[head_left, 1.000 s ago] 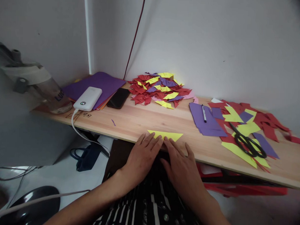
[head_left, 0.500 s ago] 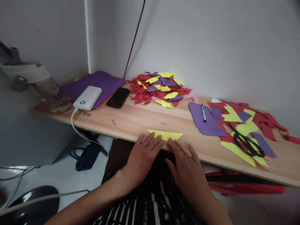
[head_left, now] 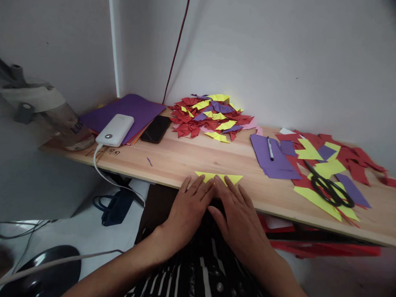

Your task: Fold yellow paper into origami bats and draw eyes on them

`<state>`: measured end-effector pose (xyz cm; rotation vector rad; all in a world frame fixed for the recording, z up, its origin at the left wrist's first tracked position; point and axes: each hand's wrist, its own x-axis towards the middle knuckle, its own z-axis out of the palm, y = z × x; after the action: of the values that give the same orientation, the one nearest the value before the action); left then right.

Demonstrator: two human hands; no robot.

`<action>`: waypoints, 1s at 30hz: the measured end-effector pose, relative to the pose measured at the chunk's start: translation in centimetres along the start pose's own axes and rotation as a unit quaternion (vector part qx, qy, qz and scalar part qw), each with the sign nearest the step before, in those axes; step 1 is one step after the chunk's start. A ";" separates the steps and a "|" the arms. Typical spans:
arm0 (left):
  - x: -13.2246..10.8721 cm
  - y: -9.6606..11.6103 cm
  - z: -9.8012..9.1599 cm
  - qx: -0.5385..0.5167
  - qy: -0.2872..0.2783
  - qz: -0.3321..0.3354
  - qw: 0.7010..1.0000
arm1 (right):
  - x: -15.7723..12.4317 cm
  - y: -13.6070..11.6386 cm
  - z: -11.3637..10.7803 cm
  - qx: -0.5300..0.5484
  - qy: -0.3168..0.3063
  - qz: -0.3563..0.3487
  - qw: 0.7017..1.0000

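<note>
A folded yellow paper strip (head_left: 233, 179) lies flat near the front edge of the wooden table (head_left: 181, 154). The fingertips of my left hand (head_left: 190, 204) press on its left and middle part, fingers stretched out. My right hand (head_left: 239, 210) rests its outstretched fingers on the middle and right part, with the index fingertip close beside my left fingers. The paper's lower edge is hidden beneath the fingers. Behind it sits a heap of folded red, yellow and purple paper pieces (head_left: 215, 116) by the wall.
To the right are purple paper sheets (head_left: 272, 164) with a pen (head_left: 270, 149), paper scraps (head_left: 327, 170) and black-handled scissors (head_left: 329, 190). On the left stand a water bottle (head_left: 67, 122), a white power bank (head_left: 116, 130) with a cable, a phone (head_left: 156, 129) and purple sheets (head_left: 142, 109).
My right hand has slid left along the yellow paper, so its fingers now lie right beside my left hand's. My left hand has stayed nearly in place.
</note>
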<state>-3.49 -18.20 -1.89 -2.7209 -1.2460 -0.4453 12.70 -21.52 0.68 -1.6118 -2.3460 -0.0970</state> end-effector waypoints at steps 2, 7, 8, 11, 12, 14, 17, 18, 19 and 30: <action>0.0 -0.1 0.1 0.004 -0.002 0.003 1.000 | 0.8 -0.4 0.1 0.015 -0.016 0.007 1.000; 0.2 -0.1 0.2 0.009 0.002 0.000 1.000 | 1.6 -0.1 0.6 0.032 -0.019 0.031 0.999; 0.2 -0.1 0.2 0.008 0.001 0.000 1.000 | 1.7 0.1 0.6 0.032 -0.019 0.032 0.999; 0.2 0.0 0.0 0.008 -0.002 0.002 1.000 | 1.8 0.4 0.9 0.034 -0.021 0.033 0.999; 0.1 0.0 0.0 0.008 -0.002 0.004 1.000 | 1.7 0.5 1.0 0.034 -0.021 0.031 0.999; 0.1 0.0 -0.1 0.008 0.001 0.006 1.000 | 1.6 0.7 1.2 0.033 -0.017 0.024 0.999; 0.1 0.0 -0.1 0.007 0.007 0.004 1.000 | 1.4 0.9 1.4 0.027 -0.011 0.014 0.999; 0.1 0.0 -0.1 0.006 0.008 0.004 1.000 | 1.3 1.0 1.5 0.023 -0.011 0.014 1.000; 0.1 0.0 -0.1 0.004 0.008 0.003 1.000 | 1.2 1.2 1.5 0.019 -0.012 0.016 1.000; 0.0 0.1 -0.3 0.000 -0.005 -0.001 1.000 | -0.6 4.1 0.9 -0.052 0.007 0.088 0.995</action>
<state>-3.49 -18.29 -1.57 -2.7266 -1.2507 -0.4324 16.48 -20.36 -0.78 -1.8520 -2.2103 -0.1947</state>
